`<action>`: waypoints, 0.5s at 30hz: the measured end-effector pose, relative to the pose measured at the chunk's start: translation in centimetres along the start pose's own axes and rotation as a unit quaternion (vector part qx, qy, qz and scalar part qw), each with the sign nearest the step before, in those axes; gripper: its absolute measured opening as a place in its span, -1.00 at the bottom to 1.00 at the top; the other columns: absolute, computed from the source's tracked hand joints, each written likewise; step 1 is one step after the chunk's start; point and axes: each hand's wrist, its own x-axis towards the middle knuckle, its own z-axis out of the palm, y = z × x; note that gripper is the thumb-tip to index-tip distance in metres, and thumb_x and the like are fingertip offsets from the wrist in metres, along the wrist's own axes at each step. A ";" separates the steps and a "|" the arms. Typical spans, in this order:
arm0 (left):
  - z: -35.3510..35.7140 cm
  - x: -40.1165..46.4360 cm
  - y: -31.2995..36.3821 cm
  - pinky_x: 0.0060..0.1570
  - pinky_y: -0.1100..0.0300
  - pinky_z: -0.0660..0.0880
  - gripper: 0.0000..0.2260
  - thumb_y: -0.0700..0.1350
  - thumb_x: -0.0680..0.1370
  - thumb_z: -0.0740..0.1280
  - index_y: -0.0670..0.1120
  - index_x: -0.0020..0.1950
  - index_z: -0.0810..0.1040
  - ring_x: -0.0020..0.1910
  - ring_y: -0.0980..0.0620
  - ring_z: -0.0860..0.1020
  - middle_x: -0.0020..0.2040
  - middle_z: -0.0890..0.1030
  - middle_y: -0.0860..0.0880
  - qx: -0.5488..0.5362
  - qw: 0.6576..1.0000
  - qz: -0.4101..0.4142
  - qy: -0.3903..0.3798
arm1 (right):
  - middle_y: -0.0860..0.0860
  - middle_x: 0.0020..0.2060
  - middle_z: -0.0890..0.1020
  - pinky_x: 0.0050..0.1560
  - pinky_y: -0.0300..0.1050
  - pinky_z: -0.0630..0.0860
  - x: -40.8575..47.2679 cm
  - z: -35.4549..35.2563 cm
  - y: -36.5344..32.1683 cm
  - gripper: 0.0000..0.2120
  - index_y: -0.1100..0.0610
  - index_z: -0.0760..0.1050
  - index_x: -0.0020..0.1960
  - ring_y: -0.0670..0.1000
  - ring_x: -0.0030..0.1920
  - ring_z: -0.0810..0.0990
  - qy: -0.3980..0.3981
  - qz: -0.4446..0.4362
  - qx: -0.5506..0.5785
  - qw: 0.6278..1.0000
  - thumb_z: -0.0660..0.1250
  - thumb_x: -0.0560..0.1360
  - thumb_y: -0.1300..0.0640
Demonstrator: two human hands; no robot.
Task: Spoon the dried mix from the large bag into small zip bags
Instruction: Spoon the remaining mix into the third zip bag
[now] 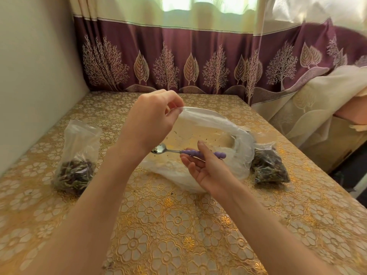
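Two small bags already hold mix: one (76, 155) stands near the table's left edge, its top loose and open as far as I can tell, and the other (269, 165) lies on the right, just beside the big bag (208, 139). I judge the job nearly done, because the big bag looks almost empty; I see only scattered flecks clinging to its clear film, with the gold table (178, 225) showing through. My left hand (156, 116) pinches the bag's rim and lifts it, holding the mouth open toward me. My right hand (204, 165) holds the spoon (178, 151) by its purple handle, thumb on top and fingers loosely curled beneath, with the bowl pointing left inside the mouth. The bowl carries a small heap of dried bits, likely among the last. What is left, I reckon, is to tip this into a small bag, scrape up any crumbs, and press both zips shut. I cannot tell whether the right bag is sealed.
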 end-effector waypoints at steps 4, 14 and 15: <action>-0.3 0.1 -0.4 -0.19 0.24 0.49 -0.94 -0.18 0.51 0.36 -0.12 -0.06 0.62 -0.26 0.08 0.53 -0.16 0.62 -0.01 0.002 1.000 -0.006 0.006 | 0.16 -0.32 0.68 -0.52 -0.33 0.48 -0.1 0.2 0.1 -0.66 0.34 0.55 -0.13 -0.03 -0.41 0.66 -0.017 -0.001 0.030 0.999 0.26 0.57 0.05; -0.6 0.1 -3.7 -0.23 0.52 0.36 -0.82 -0.13 0.46 0.42 -0.13 0.03 0.59 -0.21 0.11 0.48 -0.11 0.56 0.01 0.013 0.996 -0.091 0.017 | 0.17 -0.33 0.66 -0.56 -0.34 0.46 -1.3 -2.2 -1.3 -0.64 0.34 0.58 -0.15 -0.05 -0.46 0.60 -0.006 0.009 0.003 1.000 0.26 0.56 0.04; -0.6 0.1 -4.0 -0.19 0.45 0.37 -0.76 -0.08 0.44 0.44 -0.11 0.07 0.58 -0.18 0.09 0.49 -0.10 0.56 0.02 0.017 0.995 -0.099 0.003 | 0.17 -0.34 0.66 -0.57 -0.34 0.45 -1.5 -2.3 -1.5 -0.63 0.35 0.58 -0.17 -0.05 -0.47 0.60 -0.004 0.006 0.001 1.000 0.26 0.56 0.04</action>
